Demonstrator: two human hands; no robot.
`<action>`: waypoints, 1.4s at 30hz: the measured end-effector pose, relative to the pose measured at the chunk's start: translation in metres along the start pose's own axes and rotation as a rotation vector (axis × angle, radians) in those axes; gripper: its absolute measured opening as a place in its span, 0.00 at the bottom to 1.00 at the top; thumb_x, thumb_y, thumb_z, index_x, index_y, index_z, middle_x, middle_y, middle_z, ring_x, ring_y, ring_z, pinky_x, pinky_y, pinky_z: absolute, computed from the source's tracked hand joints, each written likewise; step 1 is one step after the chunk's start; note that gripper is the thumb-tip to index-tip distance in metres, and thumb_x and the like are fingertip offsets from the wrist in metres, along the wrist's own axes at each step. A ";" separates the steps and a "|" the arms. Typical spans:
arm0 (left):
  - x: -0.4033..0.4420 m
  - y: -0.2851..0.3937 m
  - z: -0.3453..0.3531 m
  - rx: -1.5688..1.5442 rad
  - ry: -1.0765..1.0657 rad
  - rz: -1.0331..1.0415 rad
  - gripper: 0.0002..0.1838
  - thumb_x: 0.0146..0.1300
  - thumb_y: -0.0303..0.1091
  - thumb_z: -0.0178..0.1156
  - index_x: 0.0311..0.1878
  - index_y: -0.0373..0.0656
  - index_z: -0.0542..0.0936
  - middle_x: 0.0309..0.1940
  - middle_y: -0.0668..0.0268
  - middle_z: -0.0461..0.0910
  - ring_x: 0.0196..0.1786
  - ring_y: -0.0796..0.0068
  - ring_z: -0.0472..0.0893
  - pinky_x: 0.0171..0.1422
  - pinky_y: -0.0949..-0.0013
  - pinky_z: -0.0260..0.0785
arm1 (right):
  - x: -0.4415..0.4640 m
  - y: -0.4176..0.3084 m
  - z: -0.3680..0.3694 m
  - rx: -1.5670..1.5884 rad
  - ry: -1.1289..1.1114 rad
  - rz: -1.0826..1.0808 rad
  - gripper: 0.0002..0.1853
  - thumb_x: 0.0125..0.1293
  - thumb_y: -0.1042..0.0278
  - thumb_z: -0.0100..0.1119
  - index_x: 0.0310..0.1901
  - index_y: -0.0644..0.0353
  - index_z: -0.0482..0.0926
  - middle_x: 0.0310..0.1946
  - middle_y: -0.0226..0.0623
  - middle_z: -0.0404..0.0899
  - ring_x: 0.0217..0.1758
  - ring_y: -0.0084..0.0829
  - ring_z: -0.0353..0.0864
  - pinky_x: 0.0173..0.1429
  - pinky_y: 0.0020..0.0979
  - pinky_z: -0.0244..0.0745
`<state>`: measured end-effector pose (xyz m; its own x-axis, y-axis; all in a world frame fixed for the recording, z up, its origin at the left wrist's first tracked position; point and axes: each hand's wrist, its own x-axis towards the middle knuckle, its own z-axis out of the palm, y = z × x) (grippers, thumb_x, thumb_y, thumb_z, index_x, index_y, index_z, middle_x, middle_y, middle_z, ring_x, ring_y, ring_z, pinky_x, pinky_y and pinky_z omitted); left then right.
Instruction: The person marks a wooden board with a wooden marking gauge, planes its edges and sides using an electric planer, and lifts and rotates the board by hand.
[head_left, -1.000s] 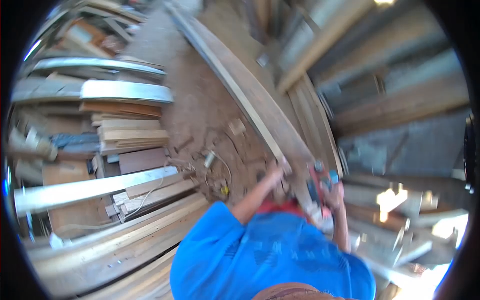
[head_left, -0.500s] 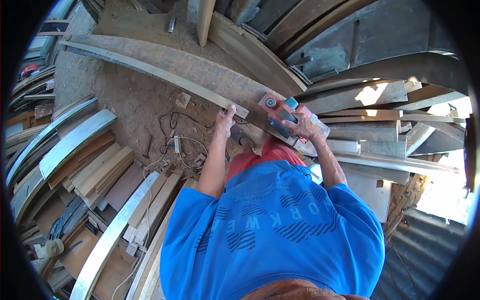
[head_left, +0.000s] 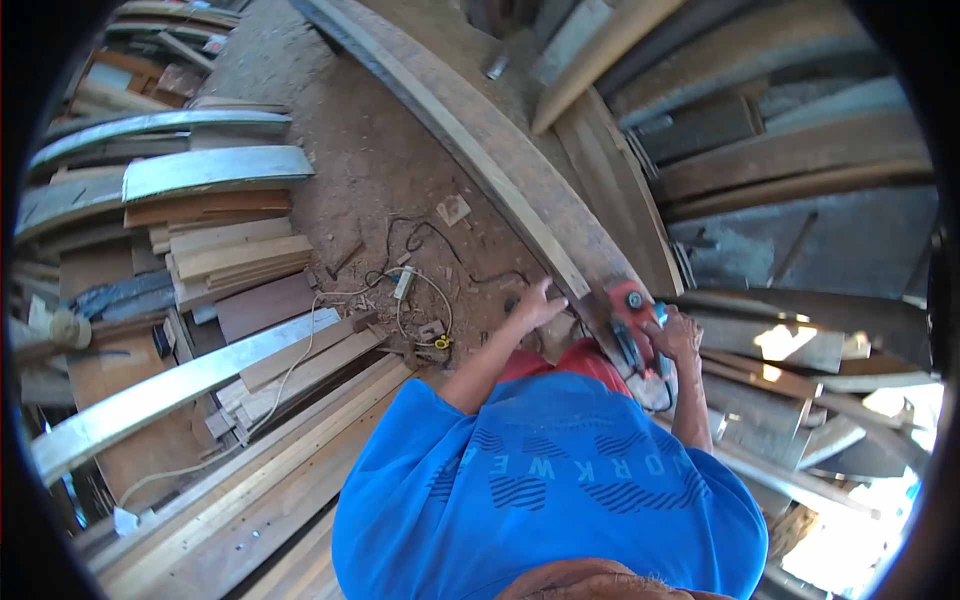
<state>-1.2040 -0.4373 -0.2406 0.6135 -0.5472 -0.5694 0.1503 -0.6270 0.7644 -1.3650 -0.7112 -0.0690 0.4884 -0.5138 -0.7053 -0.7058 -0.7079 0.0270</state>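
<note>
A long pale wooden strip (head_left: 500,192) lies along the near edge of a long worn plank (head_left: 460,112), which serves as a bench. My left hand (head_left: 540,304) is beside the strip's near end, its fingers apart and holding nothing; whether a fingertip touches the wood I cannot tell. With my right hand (head_left: 678,334) I grip a red electric planer (head_left: 630,322) with a dark base and a round knob. The planer sits at the near end of the plank, just past the strip's end, and looks turned on its side. My hand hides part of its handle.
A power strip (head_left: 404,283) and tangled cords lie on the dirt floor, with a yellow-handled tool (head_left: 442,342) close by. Stacked boards (head_left: 240,258) fill the left side. More timber (head_left: 770,345) is piled at right, and a beam (head_left: 610,50) leans behind the plank.
My view has swung, so the plank runs more steeply away. My left hand has let go of the strip's end and opened. The planer has turned, still in my right hand.
</note>
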 end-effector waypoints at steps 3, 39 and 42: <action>-0.007 -0.038 0.003 -0.076 0.030 0.007 0.43 0.65 0.48 0.69 0.73 0.25 0.68 0.70 0.40 0.74 0.71 0.49 0.77 0.75 0.59 0.69 | 0.025 -0.050 -0.018 0.254 0.217 -0.249 0.44 0.63 0.34 0.65 0.71 0.59 0.71 0.61 0.54 0.82 0.65 0.55 0.81 0.70 0.50 0.75; -0.238 0.380 -0.244 -1.506 -0.588 1.180 0.31 0.77 0.46 0.60 0.72 0.34 0.66 0.64 0.52 0.80 0.64 0.61 0.83 0.67 0.63 0.82 | -0.275 -0.276 -0.272 0.902 1.103 -1.626 0.35 0.65 0.60 0.74 0.65 0.73 0.72 0.60 0.59 0.74 0.61 0.57 0.79 0.63 0.47 0.74; -0.245 0.381 -0.259 -1.564 -0.643 1.149 0.31 0.77 0.46 0.60 0.71 0.33 0.67 0.64 0.52 0.80 0.64 0.62 0.83 0.68 0.64 0.81 | -0.286 -0.288 -0.281 0.820 1.176 -1.644 0.33 0.64 0.60 0.75 0.63 0.73 0.73 0.59 0.60 0.75 0.58 0.58 0.81 0.61 0.47 0.76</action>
<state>-1.0959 -0.3986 0.2681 0.6393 -0.5576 0.5295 0.5883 0.7981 0.1302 -1.1572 -0.4965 0.3239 0.4947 -0.0384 0.8682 0.7094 -0.5592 -0.4289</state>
